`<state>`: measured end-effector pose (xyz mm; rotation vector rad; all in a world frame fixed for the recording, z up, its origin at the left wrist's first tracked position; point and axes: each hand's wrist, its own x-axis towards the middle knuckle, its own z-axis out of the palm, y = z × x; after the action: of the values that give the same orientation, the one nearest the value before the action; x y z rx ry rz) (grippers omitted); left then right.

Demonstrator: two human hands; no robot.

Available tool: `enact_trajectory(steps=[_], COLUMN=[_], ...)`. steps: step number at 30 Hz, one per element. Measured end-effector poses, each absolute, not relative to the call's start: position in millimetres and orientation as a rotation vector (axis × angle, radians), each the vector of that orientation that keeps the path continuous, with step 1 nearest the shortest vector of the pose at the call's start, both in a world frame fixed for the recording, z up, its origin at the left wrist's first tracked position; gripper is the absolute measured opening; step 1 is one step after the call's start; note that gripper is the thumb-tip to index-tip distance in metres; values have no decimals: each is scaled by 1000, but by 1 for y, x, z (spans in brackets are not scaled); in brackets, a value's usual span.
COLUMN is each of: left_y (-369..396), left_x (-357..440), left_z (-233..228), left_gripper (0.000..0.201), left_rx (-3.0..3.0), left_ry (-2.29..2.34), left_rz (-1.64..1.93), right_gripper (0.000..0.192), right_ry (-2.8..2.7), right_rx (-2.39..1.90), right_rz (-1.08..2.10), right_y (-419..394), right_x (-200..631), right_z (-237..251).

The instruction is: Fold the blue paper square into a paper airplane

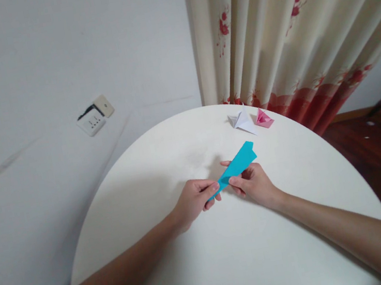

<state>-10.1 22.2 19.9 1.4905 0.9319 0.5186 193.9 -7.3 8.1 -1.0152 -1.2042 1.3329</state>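
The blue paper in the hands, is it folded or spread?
Folded: the blue paper is a narrow wedge with a notched far end, tapering toward the left hand. Layer count unclear.

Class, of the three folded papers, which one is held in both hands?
The blue paper: the left hand and right hand both hold it, while the white paper and pink paper lie on the table.

Flowered curtain (276,44) and wooden floor (354,138) suggest a home.
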Motion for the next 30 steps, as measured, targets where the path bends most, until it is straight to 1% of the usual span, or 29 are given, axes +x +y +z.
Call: enact_trajectory(steps=[1,2,5,7,8,11,15,23,30], left_y=[21,19,14,11,9,5,3,4,4], left_x=[-10,-9,-7,-5,-5,-3,-2,-4,-9], left_z=[19,18,17,19,20,23,21,16,29], left_gripper=[49,49,47,48,49,53,58,48,36], left_rx=[1433,1374,1208,1150,1141,1162,1329,1724,2077], left_ry=[905,881,826,790,776,748,774,938,897], left_rz=[505,492,442,407,392,361,363,527,494], right_gripper=[59,60,52,44,43,52,49,38,34], right_ry=[-1192,-1182,-1136,-1104,-1091,-1051,-1029,-1176,-1263], right_rx=[-991,-968,-916,-899,-905,-968,-990,-954,-889], right_rz=[1358,1379,1409,1388,1369,1326,1336,1384,1394], right_y=[-7,-8,-7,-7,-8,-8,-8,-6,-9], right_x=[194,193,192,190,189,187,187,193,193], right_z=[8,8,6,3,2,1,1,-3,2])
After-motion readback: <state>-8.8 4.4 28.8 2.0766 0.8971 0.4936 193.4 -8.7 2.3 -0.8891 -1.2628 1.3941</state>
